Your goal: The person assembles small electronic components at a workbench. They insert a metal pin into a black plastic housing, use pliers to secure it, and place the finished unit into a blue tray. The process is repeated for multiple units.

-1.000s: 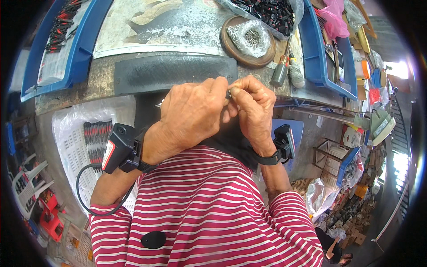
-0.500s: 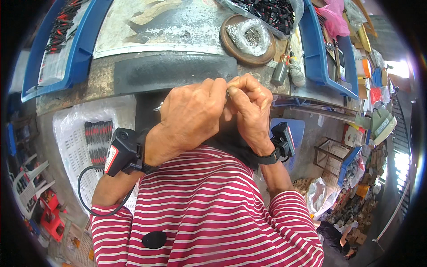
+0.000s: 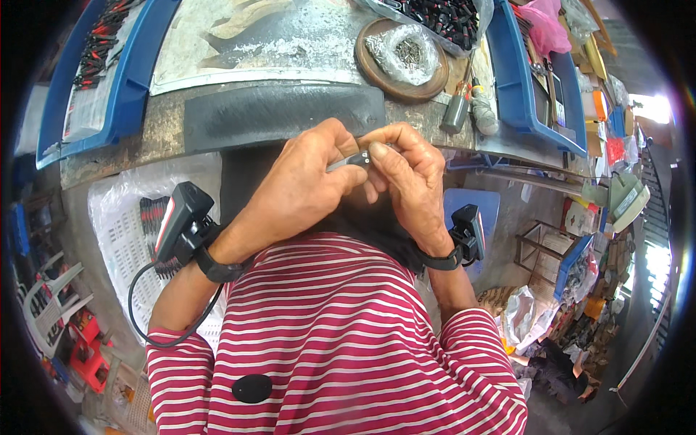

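Observation:
Just off the bench's front edge, my left hand (image 3: 308,174) grips a small grey-and-black metal piece (image 3: 353,160) between thumb and fingers. It is slim, with a small bright round spot at its right end; its exact kind I cannot make out. My right hand (image 3: 407,170) pinches that same end between thumb and forefinger, its other fingers curled below. Part of the piece lies hidden under the fingers of both hands. Directly beyond them, a dark curved pad (image 3: 283,114) runs along the edge of the worn bench (image 3: 138,151).
Blue bins stand at left (image 3: 130,94) and right (image 3: 511,101). A round wooden dish (image 3: 370,67) holds a bag of small metal pins (image 3: 410,52). Beside it lies a screwdriver (image 3: 457,109). Below left, a white crate (image 3: 134,254) holds red-and-black pieces. Another person (image 3: 558,373) is at lower right.
My left hand has rolled and drawn back, so the grey-and-black piece now shows between the hands. A silver tip beside my left wrist is out of sight. My right hand keeps its pinch.

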The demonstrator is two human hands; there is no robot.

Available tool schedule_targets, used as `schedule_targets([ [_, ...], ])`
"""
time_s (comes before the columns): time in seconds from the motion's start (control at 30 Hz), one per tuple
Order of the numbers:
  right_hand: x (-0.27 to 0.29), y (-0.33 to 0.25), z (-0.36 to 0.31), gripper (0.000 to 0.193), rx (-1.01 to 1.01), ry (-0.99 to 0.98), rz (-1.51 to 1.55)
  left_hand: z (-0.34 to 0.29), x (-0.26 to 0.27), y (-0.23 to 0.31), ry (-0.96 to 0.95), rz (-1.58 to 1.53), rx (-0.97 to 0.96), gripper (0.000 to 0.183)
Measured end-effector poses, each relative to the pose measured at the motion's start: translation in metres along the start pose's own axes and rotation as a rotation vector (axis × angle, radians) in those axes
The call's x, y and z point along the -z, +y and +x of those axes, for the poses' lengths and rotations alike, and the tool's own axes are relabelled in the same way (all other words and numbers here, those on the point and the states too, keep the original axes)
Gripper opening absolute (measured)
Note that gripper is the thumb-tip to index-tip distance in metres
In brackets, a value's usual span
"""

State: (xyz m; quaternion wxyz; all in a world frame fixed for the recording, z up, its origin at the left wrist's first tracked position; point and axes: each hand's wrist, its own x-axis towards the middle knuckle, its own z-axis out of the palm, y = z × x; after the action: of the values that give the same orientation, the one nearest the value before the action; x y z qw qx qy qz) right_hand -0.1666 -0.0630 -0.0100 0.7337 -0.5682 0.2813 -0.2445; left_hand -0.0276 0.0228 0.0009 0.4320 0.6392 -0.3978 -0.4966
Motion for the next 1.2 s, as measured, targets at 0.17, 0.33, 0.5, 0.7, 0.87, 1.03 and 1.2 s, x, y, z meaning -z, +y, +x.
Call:
schedule_targets([
  [0.17, 0.001, 0.001, -0.002, 0.015, -0.044, 0.02, 0.053, -0.005, 0.0, 0.003, -0.093, -0.393, 0.062, 0.014],
  [0.33, 0.0, 0.004, -0.004, 0.015, 0.017, 0.012, 0.048, -0.003, -0.001, 0.002, -0.101, -0.511, 0.07, 0.014],
  [0.5, -0.002, 0.006, -0.005, 0.015, 0.057, 0.014, 0.04, -0.004, -0.001, 0.0, -0.09, -0.523, 0.072, 0.017],
  [0.7, -0.003, 0.005, -0.007, 0.014, 0.087, -0.007, 0.063, -0.006, -0.002, 0.001, -0.057, -0.493, 0.107, 0.015],
  [0.87, -0.006, -0.005, -0.003, 0.015, 0.049, -0.023, -0.002, -0.008, 0.014, 0.006, -0.161, -0.491, 0.074, 0.014],
  [1.03, -0.01, -0.025, 0.005, 0.018, 0.208, -0.165, -0.433, -0.011, 0.036, 0.011, -0.194, -0.422, 0.036, 0.021],
  [1.2, -0.017, -0.045, 0.022, 0.029, 0.487, -0.3, -0.881, -0.014, 0.051, 0.015, -0.154, -0.31, 0.019, 0.029],
])
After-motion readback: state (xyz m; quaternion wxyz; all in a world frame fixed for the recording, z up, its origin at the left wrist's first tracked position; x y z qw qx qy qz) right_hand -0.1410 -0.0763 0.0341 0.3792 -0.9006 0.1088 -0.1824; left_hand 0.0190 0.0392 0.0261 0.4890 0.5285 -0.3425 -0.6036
